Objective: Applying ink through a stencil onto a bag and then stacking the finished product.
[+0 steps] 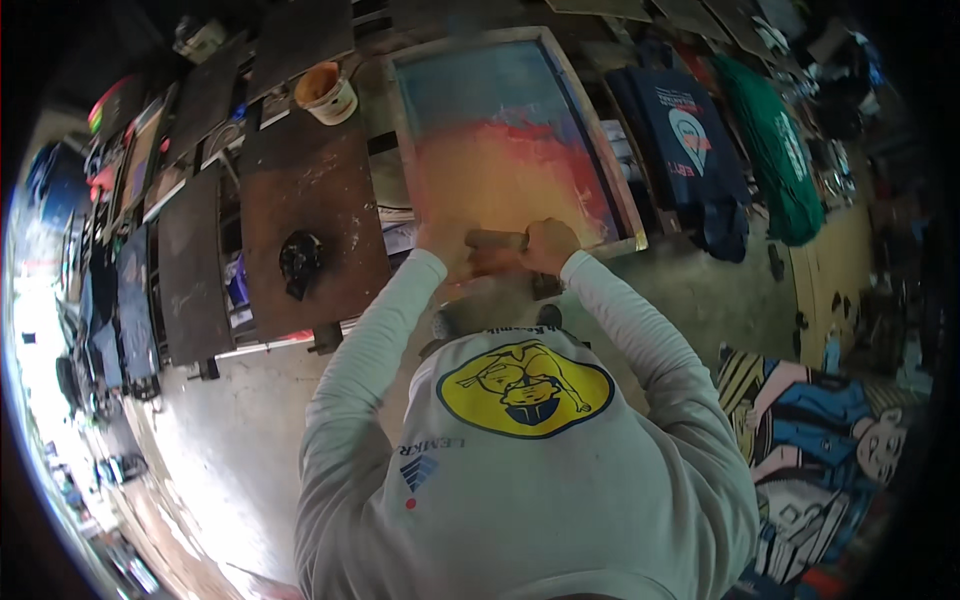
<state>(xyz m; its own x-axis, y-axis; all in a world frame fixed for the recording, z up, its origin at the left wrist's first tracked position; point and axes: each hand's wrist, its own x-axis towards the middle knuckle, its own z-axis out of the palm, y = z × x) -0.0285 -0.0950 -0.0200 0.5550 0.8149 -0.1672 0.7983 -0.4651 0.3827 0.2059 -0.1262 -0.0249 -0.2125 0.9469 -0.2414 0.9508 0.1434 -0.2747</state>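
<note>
1. Your right hand (550, 247): fingers curled around the right end of a brown bar (497, 240).
2. Your left hand (452, 252): at the bar's other end; blurred, so its grip on the bar cannot be told.
3. Brown bar: held crosswise between your hands, over the near end of the mesh.
4. Mesh (480, 180): colour covers most of its length, blue at the far end, red across the middle, yellow-orange nearest you. By its look, the spreading is well advanced; whether another pass is due cannot be judged.
5. Wooden frame (627, 217): lying around the mesh, not lifted. Anything beneath it is hidden, so no finished result can be confirmed.
6. Dark board (325, 170): left of the frame; a tub (328, 97) with orange-brown contents at its far end, a crumpled black item (301, 264) nearer you.
7. Navy bag (690, 130): right of the frame, bearing a print; green cloth (775, 150) beyond it.
</note>
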